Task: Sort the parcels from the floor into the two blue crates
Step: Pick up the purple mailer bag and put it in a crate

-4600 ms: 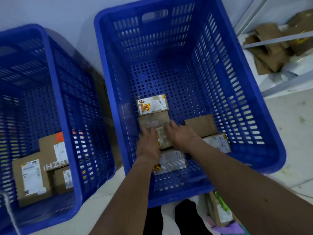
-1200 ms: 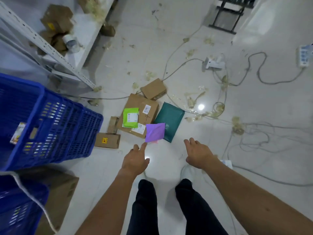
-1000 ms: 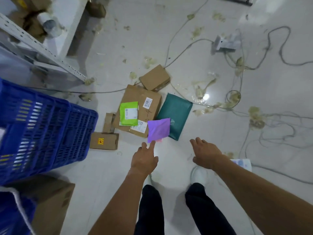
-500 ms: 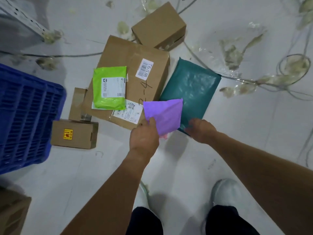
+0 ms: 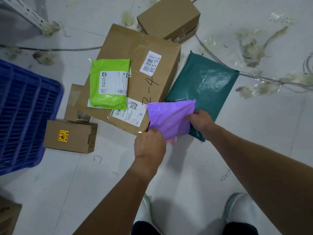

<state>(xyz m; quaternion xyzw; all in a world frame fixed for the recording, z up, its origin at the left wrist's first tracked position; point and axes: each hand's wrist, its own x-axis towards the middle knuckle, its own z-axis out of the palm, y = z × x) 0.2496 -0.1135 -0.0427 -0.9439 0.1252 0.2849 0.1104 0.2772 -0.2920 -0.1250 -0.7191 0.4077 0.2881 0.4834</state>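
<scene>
Two hands grip the purple mailer (image 5: 171, 117) (left hand (image 5: 149, 145) at a corner, right hand (image 5: 200, 121) opposite).

The pale tiled floor (image 5: 254, 133) bore a large cardboard box (image 5: 122, 43) at centre, a smaller box (image 5: 169, 16) above it, a teal mailer (image 5: 203, 85) right of it, two small boxes (image 5: 71, 138) and a blue crate (image 5: 25, 112) at left, and cables (image 5: 254, 76) at upper right.

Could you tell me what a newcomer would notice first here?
The purple mailer at centre stands out, held by the left hand at its near corner and the right hand at its right edge. Behind it, a bright green mailer lies on a large cardboard box, beside a teal mailer; a blue crate sits far left.
</scene>
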